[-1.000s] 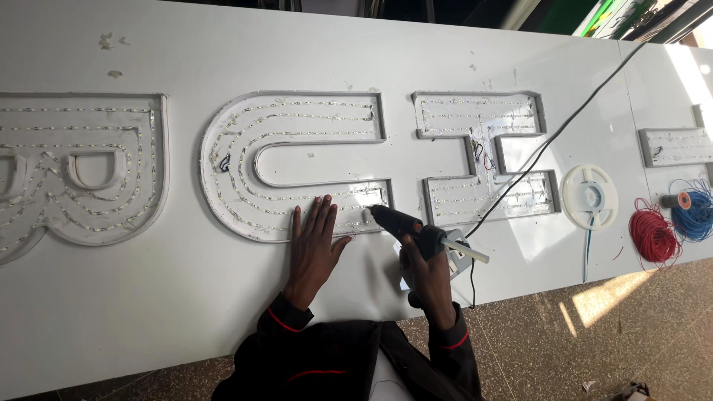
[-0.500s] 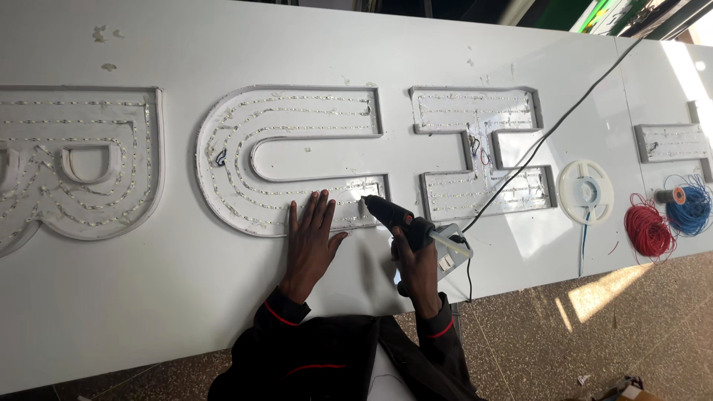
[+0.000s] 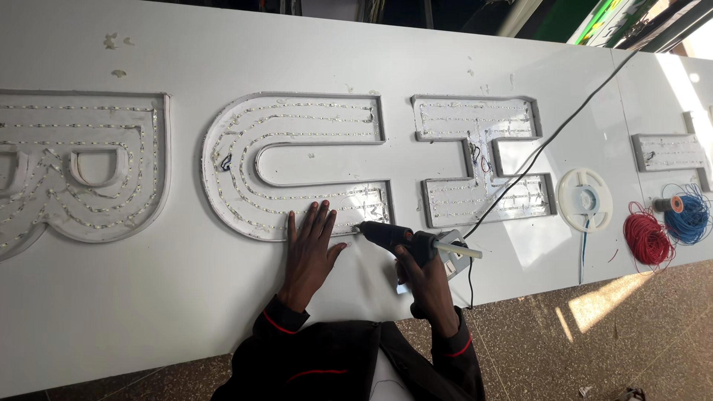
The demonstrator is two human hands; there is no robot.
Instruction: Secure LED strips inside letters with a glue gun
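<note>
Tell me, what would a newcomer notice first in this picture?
Large channel letters lined with small light strips lie on a long white board. At the middle letter's lower edge, the left hand presses flat, while the right hand aims a black glue gun there. Red and blue wire coils lie far right.

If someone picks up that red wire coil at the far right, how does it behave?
The red wire coil is loosely wound with no visible tie, so it would likely sag and shed loops. Probably light. Lying flat, it is unlikely to roll.

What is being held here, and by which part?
The right hand grips a black glue gun by its handle; the left hand rests flat, holding nothing.
</note>
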